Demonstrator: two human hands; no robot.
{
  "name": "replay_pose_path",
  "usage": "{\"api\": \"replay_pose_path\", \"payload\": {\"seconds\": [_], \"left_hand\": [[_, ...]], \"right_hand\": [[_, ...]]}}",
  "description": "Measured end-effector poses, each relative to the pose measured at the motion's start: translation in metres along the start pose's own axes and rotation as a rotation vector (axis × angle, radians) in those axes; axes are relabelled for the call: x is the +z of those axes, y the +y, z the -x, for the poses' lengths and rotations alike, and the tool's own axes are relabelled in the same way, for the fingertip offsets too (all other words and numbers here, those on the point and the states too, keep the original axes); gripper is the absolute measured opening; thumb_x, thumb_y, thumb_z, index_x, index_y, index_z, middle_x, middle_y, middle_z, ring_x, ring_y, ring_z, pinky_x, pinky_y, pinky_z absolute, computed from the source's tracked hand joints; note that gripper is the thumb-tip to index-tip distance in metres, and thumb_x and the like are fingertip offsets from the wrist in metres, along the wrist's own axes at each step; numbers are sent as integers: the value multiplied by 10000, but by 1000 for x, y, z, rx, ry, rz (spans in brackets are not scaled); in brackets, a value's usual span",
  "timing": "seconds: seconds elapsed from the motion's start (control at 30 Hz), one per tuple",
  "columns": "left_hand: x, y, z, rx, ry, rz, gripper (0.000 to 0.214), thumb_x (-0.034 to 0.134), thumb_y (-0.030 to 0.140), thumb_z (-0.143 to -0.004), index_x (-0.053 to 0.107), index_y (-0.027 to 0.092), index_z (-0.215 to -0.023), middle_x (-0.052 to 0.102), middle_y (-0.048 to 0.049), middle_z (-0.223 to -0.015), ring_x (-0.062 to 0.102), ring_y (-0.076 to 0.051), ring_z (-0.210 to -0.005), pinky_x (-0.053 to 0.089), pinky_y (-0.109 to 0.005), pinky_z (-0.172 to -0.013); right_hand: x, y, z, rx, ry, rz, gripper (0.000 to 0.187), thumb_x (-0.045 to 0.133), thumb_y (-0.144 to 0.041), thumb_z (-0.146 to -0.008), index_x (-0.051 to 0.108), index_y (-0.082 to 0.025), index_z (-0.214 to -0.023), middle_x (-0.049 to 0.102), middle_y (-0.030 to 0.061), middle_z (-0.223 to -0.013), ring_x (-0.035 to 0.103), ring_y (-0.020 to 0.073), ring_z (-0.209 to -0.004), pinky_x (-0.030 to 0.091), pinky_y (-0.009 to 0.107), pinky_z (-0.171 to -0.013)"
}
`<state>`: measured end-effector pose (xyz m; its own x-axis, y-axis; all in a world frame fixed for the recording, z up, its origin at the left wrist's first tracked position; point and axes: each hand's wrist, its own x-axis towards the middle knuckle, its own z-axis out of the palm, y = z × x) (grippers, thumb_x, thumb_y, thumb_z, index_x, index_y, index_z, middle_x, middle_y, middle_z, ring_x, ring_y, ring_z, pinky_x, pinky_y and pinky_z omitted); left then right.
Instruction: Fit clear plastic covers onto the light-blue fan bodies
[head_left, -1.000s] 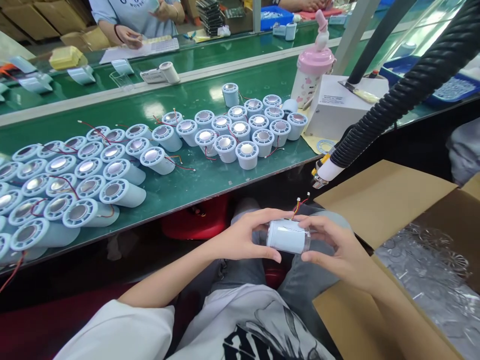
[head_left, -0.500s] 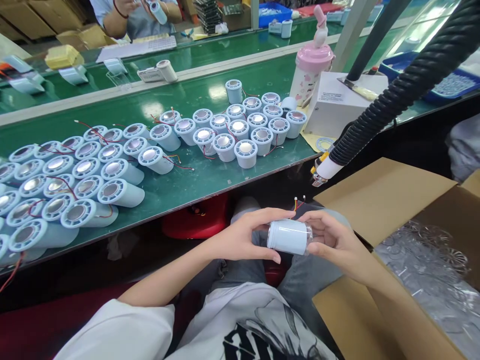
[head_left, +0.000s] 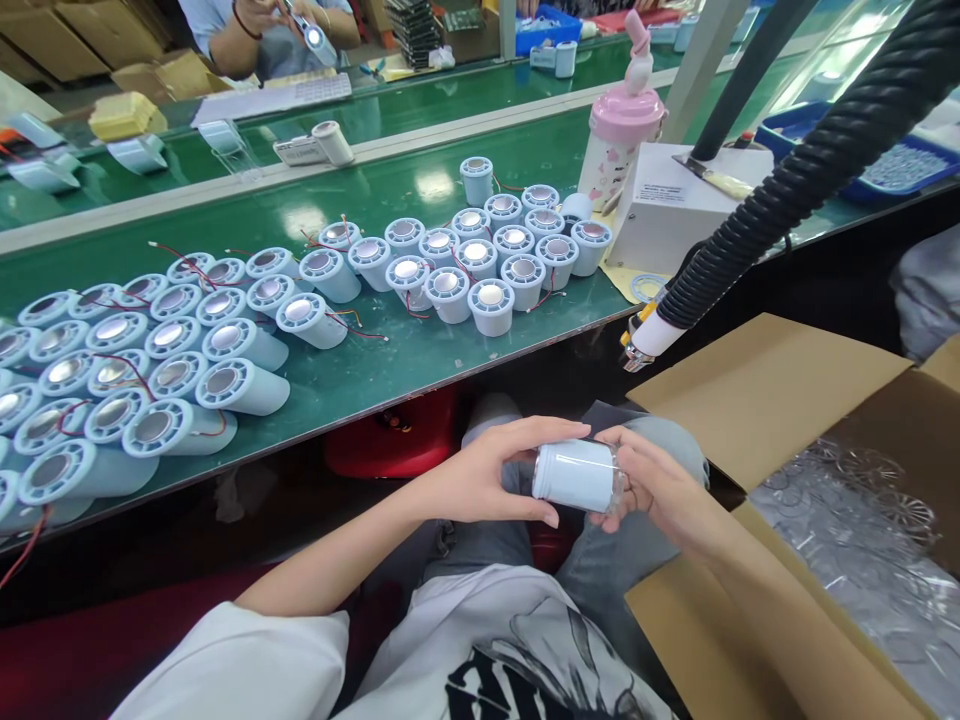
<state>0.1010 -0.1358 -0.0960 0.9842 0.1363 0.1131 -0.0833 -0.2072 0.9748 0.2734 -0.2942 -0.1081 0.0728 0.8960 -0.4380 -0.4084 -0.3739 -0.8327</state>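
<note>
A light-blue cylinder (head_left: 576,476) with a clear plastic cover at its right end lies sideways above my lap, between both hands. My left hand (head_left: 499,470) curves around its left end, thumb below and fingers above. At the clear right end, my right hand (head_left: 649,480) grips with bent fingers, some of them hidden behind the cylinder. On the green bench, many similar light-blue cylinders (head_left: 491,305) stand or lean in clusters, round metallic discs facing up, and several trail thin red and black wires.
An open cardboard box (head_left: 780,400) of clear plastic parts (head_left: 847,560) sits at my right. A black ribbed hose (head_left: 787,190) hangs over the bench edge. Behind it are a grey-white machine box (head_left: 679,200) and a pink-lidded cup (head_left: 622,130). Across the bench, a person's hands (head_left: 262,15) hold a similar cylinder.
My right hand has turned and its fingers have shifted lower around the cylinder's clear end. The wires that stuck up behind the cylinder no longer show. My left hand stays nearly still.
</note>
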Motion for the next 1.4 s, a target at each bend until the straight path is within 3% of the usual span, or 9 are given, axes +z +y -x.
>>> {"api": "replay_pose_path", "payload": {"seconds": [0.23,0.6,0.7,0.77,0.83,0.93,1.0,1.17,1.4], "left_hand": [[0,-4,-1,39,-14,46,834,831,137,-654,484,320,-1390,485,-101,-1442,446,-256,-1349,443,-371,-1066],[6,-1,2,5,44,61,680,807,172,-689,566,300,-1311,525,-106,-1358,497,-269,-1274,508,-348,-970],[8,6,3,-146,88,116,641,783,230,-725,543,248,-1319,550,-110,-1296,555,-246,-1185,528,-331,-935],[9,9,3,-242,105,199,655,775,258,-735,513,229,-1335,567,-108,-1254,602,-225,-1095,545,-324,-895],[10,10,3,-309,100,299,676,770,277,-743,480,224,-1351,585,-109,-1224,629,-217,-1032,556,-323,-854],[9,10,3,-363,60,397,699,754,305,-764,439,236,-1383,607,-119,-1210,658,-217,-970,565,-343,-817],[7,11,3,-335,41,375,728,767,297,-750,441,256,-1399,599,-120,-1255,653,-229,-1014,553,-371,-869],[3,14,4,-199,26,296,715,773,159,-726,504,276,-1379,507,-97,-1413,535,-266,-1254,466,-406,-1043],[9,-1,9,-347,-15,532,759,746,161,-750,436,294,-1430,626,-39,-1275,623,-236,-1141,497,-358,-973]], "right_hand": [[7,1,-4,126,-2,-67,551,530,-723,-815,512,-179,-901,627,-8,-552,596,118,-410,467,151,-358],[9,5,-6,395,-101,-119,729,92,-592,-987,614,-117,-806,608,49,-511,472,71,-282,383,138,-299],[7,10,-1,81,-49,144,737,129,-675,-947,608,-117,-997,669,88,-656,576,134,-392,482,221,-361],[3,13,4,-214,47,291,636,449,-691,-874,500,-182,-1252,691,145,-1054,704,239,-762,606,349,-611],[-2,13,7,-478,94,462,645,731,-488,-778,458,-285,-1326,510,109,-1400,567,307,-1191,517,467,-964],[-6,12,10,-737,62,761,519,673,-152,-837,545,-407,-1270,445,-12,-1469,423,276,-1345,369,500,-1116],[-6,12,11,-651,48,739,590,660,-133,-850,510,-478,-1305,491,-45,-1426,483,254,-1300,438,464,-1076],[-2,11,12,-262,-75,169,553,722,-287,-835,515,-454,-1320,615,6,-1271,645,268,-1081,572,417,-902],[0,10,10,-238,-8,332,475,744,-218,-786,647,-361,-1228,665,36,-1194,684,274,-888,570,417,-852]]}}
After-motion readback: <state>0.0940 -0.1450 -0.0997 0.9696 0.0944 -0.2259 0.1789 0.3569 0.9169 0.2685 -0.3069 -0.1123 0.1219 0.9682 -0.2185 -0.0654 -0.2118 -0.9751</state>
